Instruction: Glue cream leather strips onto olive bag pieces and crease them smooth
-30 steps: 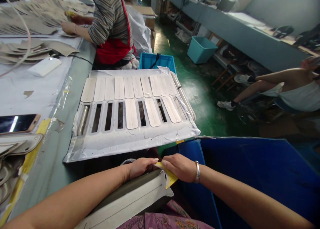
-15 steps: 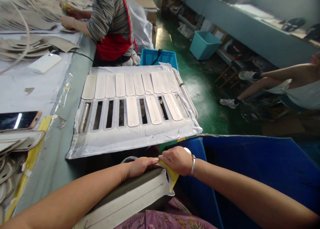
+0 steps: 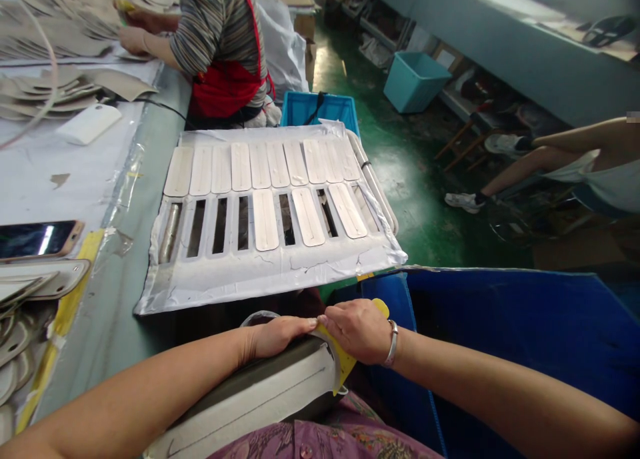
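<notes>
A long grey-and-white padded piece [image 3: 265,395] lies across my lap, its far end under both hands. My left hand [image 3: 277,334] rests on that end with its fingers curled over the top edge. My right hand [image 3: 357,329], a metal bracelet on its wrist, is closed in a pinch on a thin yellow strip [image 3: 345,359] that runs over the corner of the piece. The fingertips of the two hands almost meet. Just beyond them stands a white slotted rack [image 3: 270,275] with several flat white oblong strips [image 3: 265,219] laid in its slots.
A blue bin [image 3: 500,339] stands at my right. On the table at left lie a phone [image 3: 37,239], stacked grey cut pieces [image 3: 30,292] and a white block [image 3: 89,124]. A person in a red apron [image 3: 225,45] works ahead; another person's legs [image 3: 550,159] stretch in from the right.
My right hand has slid a little back and down along the corner with the yellow strip. The view has shifted slightly. My left hand has stayed put.
</notes>
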The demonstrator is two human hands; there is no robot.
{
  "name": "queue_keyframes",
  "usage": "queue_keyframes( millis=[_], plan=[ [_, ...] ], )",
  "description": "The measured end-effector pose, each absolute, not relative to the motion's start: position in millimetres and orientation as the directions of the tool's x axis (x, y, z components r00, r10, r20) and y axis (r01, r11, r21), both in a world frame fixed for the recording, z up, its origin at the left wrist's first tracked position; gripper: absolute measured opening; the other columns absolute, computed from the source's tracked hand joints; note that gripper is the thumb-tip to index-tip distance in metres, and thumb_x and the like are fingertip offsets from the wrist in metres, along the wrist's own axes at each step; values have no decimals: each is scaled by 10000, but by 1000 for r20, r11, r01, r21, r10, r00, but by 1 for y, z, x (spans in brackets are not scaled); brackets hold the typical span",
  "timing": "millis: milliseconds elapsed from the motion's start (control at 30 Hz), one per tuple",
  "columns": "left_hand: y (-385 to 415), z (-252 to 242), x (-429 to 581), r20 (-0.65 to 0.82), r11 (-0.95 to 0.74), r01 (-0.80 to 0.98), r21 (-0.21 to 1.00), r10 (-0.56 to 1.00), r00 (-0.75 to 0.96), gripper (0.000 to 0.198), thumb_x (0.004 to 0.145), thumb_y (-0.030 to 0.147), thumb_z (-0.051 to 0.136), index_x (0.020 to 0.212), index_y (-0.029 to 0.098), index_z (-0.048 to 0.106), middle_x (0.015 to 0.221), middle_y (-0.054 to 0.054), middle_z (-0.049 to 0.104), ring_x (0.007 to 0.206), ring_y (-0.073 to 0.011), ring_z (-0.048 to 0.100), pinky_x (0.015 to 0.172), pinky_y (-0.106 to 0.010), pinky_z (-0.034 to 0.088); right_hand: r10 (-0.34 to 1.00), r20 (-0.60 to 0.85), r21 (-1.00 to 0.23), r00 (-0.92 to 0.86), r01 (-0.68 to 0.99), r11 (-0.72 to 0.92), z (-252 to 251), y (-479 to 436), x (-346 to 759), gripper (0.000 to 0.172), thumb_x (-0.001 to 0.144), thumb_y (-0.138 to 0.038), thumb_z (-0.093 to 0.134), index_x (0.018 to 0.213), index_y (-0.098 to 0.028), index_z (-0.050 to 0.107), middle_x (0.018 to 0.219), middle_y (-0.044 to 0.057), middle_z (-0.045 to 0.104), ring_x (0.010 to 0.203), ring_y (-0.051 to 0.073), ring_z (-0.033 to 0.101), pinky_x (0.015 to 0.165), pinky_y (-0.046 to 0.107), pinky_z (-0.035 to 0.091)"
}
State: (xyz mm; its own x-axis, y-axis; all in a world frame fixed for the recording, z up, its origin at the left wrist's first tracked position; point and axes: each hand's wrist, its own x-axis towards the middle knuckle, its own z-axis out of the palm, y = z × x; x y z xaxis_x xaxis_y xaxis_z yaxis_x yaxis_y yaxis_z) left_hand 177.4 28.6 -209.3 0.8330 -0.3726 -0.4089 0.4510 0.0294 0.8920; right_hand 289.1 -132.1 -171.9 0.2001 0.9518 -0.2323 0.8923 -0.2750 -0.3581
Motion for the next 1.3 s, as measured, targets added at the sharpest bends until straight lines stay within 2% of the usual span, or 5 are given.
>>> queue_keyframes(
  millis=[367, 567, 1067, 1167, 1300],
  plan=[
    [24, -201, 175, -396, -130, 376, 917, -401, 826, 410, 889, 433, 341, 1042, 201, 642, 1077, -23, 650, 1045, -222, 541, 992, -333, 318, 947, -270, -345, 176, 900, -265, -170, -141, 285, 412, 939, -353, 259, 731, -180, 569, 684, 40, 639, 587, 129, 565, 515, 265, 265],
    [20, -192, 180, -268, -98, 258, 961, -555, 787, 460, 923, 431, 262, 1256, 204, 485, 1286, -27, 507, 1196, -179, 431, 1052, -277, 234, 926, -333, -336, 177, 896, -292, -164, -149, 281, 434, 944, -355, 239, 753, -165, 580, 691, 55, 648, 592, 141, 590, 504, 271, 274],
    [15, -177, 186, -457, -351, 320, 880, -437, 775, 426, 854, 465, 428, 1190, 216, 511, 1116, -53, 596, 1002, -225, 548, 874, -296, 385, 854, -486, -393, 185, 827, -402, -154, -162, 283, 496, 925, -442, 214, 729, -191, 595, 636, 68, 619, 559, 165, 559, 511, 259, 296],
    [18, -166, 179, -493, -422, 327, 846, -385, 780, 507, 813, 521, 471, 1231, 233, 482, 1151, -63, 589, 1017, -246, 549, 872, -318, 391, 815, -544, -487, 202, 714, -502, -147, -172, 297, 482, 903, -467, 266, 640, -177, 546, 591, 46, 566, 517, 136, 491, 488, 251, 284],
    [8, -152, 159, -507, -585, 332, 740, -161, 847, 866, 625, 640, 612, 1331, 200, 372, 1345, -132, 436, 1207, -343, 403, 1003, -410, 276, 734, -568, -705, 372, 239, -667, -154, -210, 312, 498, 887, -530, 232, 649, -170, 482, 595, 6, 492, 521, 109, 423, 499, 239, 342]
  ],
)
